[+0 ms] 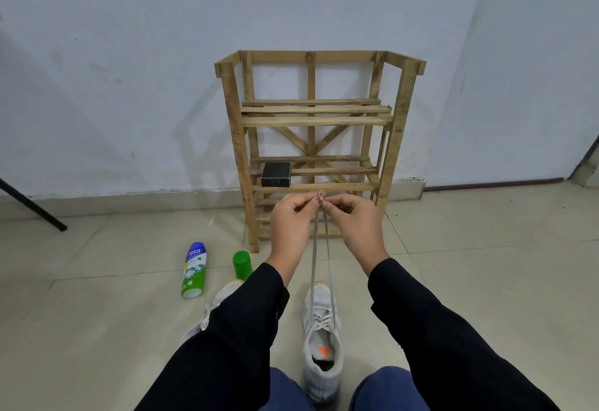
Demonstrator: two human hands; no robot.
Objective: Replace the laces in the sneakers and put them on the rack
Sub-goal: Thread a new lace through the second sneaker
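Observation:
A grey-white sneaker (322,345) stands on the floor between my knees, toe pointing away. Its grey lace (315,248) runs up from the eyelets in two strands, pulled taut. My left hand (291,219) and my right hand (353,219) are raised in front of the rack and pinch the two lace ends together at their tips. A second sneaker (214,307) lies to the left, mostly hidden under my left sleeve. The wooden rack (233,118) stands against the wall straight ahead.
A small black box (276,175) sits on the rack's lower shelf at the left. A green and white bottle (193,269) lies on the tiled floor at the left, with a green cap (242,263) beside it. A black tripod leg (32,206) slants in from the far left.

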